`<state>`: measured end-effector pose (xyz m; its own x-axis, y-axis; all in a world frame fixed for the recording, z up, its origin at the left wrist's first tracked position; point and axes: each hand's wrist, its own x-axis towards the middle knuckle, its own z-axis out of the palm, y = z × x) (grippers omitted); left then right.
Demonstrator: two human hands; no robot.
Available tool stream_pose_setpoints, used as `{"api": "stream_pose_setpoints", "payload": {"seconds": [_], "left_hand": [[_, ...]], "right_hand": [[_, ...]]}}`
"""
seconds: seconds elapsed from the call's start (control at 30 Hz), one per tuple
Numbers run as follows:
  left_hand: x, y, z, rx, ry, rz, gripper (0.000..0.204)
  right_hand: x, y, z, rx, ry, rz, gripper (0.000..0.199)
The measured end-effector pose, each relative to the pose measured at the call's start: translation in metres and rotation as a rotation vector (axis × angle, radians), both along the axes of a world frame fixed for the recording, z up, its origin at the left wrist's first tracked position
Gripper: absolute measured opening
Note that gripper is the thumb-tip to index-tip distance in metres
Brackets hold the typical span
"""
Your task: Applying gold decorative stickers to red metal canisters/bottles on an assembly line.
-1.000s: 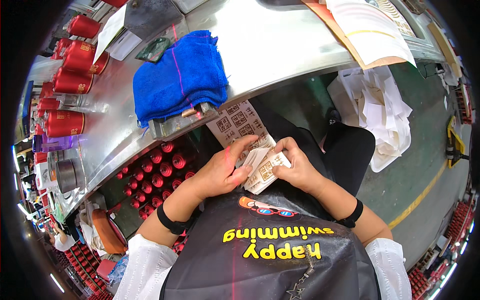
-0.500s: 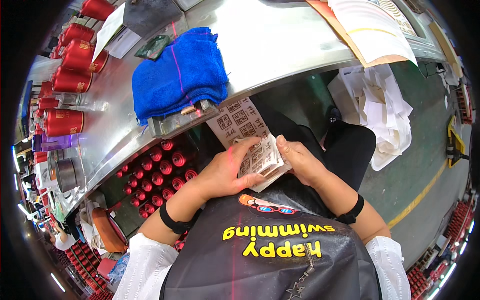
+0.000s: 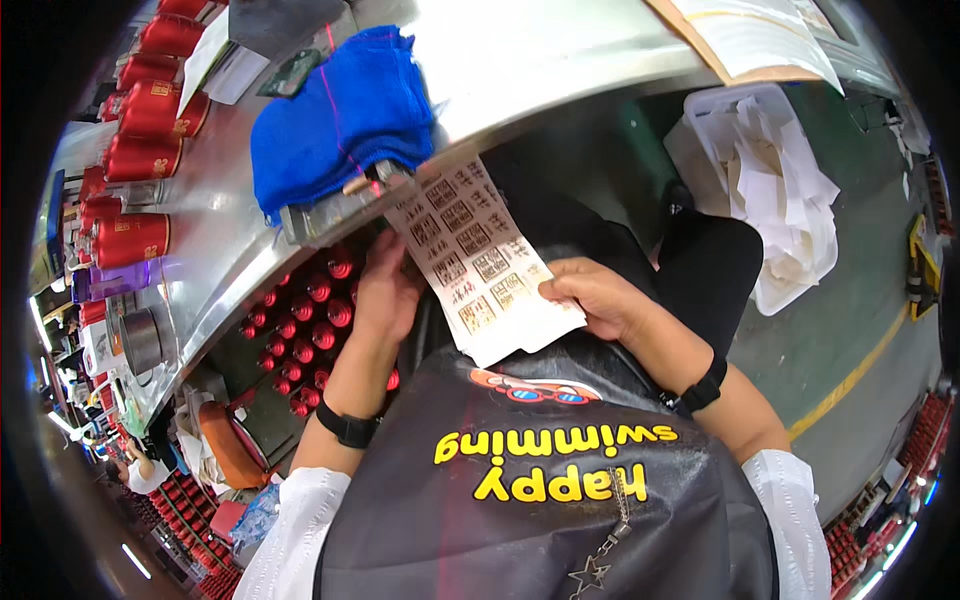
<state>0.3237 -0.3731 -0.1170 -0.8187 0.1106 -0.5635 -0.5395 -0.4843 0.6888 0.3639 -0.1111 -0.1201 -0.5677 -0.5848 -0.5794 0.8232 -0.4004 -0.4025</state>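
A long white strip of sheets [image 3: 480, 245] printed with dark square seals and brush-like characters lies over my lap, its far end reaching the table edge. Several sheets appear stacked at its near end. My right hand [image 3: 603, 300] pinches the strip's right edge, thumb on top and the other fingers mostly underneath. Beside the strip's left edge, my left hand [image 3: 388, 292] is open with its fingers stretched toward the table; some fingertips are hard to make out. Just beyond, a folded blue cloth [image 3: 340, 120] rests on a block [image 3: 310, 222] at the table's edge.
Red canisters [image 3: 135, 240] stand along the metal table [image 3: 215, 215] at left. Below it are rows of red round-topped pieces [image 3: 318, 288]. A white bin [image 3: 700, 110] with crumpled paper stands on the floor at right. Printed sheets [image 3: 750, 40] lie at the far right of the table.
The strip, folded or bunched between both hands before, is now spread out flat. My left hand has come off its top and moved left; my right hand still grips the right edge.
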Motion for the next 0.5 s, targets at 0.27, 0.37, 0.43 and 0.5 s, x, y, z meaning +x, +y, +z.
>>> {"api": "stream_pose_setpoints", "payload": {"seconds": [0.27, 0.37, 0.43, 0.5], "left_hand": [[0.001, 0.02, 0.005, 0.14, -0.105, 0.186, 0.046], [0.004, 0.013, 0.0, 0.281, -0.106, 0.208, 0.049], [0.008, 0.006, -0.009, 0.365, -0.149, 0.217, 0.052], [0.015, -0.005, -0.021, 0.448, -0.06, 0.172, 0.057]], "right_hand": [[0.005, -0.01, 0.006, 0.361, 0.36, 0.224, 0.024], [0.007, -0.008, -0.006, 0.653, 0.816, 0.24, 0.024], [0.009, -0.006, -0.008, 0.749, 1.052, 0.201, 0.025], [0.006, -0.009, 0.01, 0.412, 0.652, 0.156, 0.025]]}}
